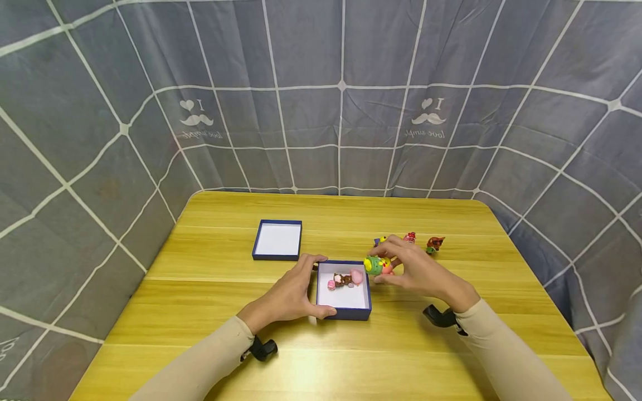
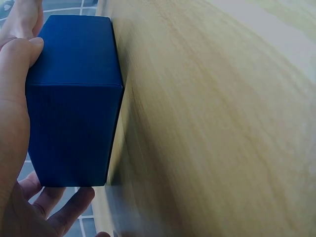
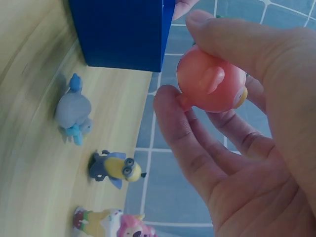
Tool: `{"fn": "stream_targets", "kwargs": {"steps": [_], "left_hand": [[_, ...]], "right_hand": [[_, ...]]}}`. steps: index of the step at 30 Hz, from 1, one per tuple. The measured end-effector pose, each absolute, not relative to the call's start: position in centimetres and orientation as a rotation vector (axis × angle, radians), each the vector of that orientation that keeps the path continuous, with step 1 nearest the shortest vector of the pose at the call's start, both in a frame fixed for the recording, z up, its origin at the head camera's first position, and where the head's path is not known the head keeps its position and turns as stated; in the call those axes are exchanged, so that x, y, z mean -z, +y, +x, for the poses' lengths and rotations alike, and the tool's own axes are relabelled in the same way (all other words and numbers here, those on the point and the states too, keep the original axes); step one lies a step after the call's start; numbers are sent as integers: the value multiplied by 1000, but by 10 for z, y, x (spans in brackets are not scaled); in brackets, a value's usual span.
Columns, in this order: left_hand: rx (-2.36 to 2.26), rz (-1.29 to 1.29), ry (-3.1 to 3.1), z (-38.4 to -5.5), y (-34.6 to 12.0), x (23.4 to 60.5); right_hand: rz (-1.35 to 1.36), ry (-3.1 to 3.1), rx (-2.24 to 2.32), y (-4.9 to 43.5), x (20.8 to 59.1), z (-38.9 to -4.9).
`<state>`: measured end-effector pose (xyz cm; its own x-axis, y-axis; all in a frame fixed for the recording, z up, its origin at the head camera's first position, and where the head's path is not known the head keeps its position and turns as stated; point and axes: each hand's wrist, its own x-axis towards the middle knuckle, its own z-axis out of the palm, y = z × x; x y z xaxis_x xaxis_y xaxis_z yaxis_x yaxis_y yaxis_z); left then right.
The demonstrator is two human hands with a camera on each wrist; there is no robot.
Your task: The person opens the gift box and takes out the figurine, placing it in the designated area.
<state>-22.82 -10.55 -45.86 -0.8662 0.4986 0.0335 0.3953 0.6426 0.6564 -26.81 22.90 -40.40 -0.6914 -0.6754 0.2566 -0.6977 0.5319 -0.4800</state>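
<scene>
The rounded pink-and-green plastic-looking figurine w/ a yellow end [image 1: 373, 265] is up off the table, right at the box's right rim in the head view; exact clearance can't be told. The right hand [image 1: 418, 270] pinches its pink part btwn thumb & index, gap only as wide as the toy; other fingers sit loosely bent behind.

Below-left is the square dark-blue card-looking box w/ white inside [image 1: 347, 313]. The left hand [image 1: 288, 292] spans its left side, thumb on near wall, fingers at far-left corner, so it's braced.

Step looks like placing the toy in the box. Best to lift well clear of the rim first, then go left & lower gently: small brown-and-pink figurines [image 1: 345, 279] lie across the middle, so the near strip of white floor prob. suits. Light pinch is enough; smooth round body could slip if squeezed off-centre. Left hand should hold steady, w/o bowing the walls.

Right of box, on the table: a grey-and-blue figurine [image 3: 73, 109] & a yellow-and-blue goggled figurine [image 3: 116, 168]; knuckles & sleeve should stay clear of both. Shallow blue square lid, white inside [image 1: 278, 239], lies far left, out of the way.
</scene>
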Motion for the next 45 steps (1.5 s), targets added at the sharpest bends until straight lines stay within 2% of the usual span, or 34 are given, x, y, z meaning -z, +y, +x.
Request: {"fn": "stream_targets", "kwargs": {"steps": [45], "left_hand": [[-1019, 718, 2705, -226, -107, 462]], "right_hand": [[1022, -2830, -805, 276, 423, -264]]}}
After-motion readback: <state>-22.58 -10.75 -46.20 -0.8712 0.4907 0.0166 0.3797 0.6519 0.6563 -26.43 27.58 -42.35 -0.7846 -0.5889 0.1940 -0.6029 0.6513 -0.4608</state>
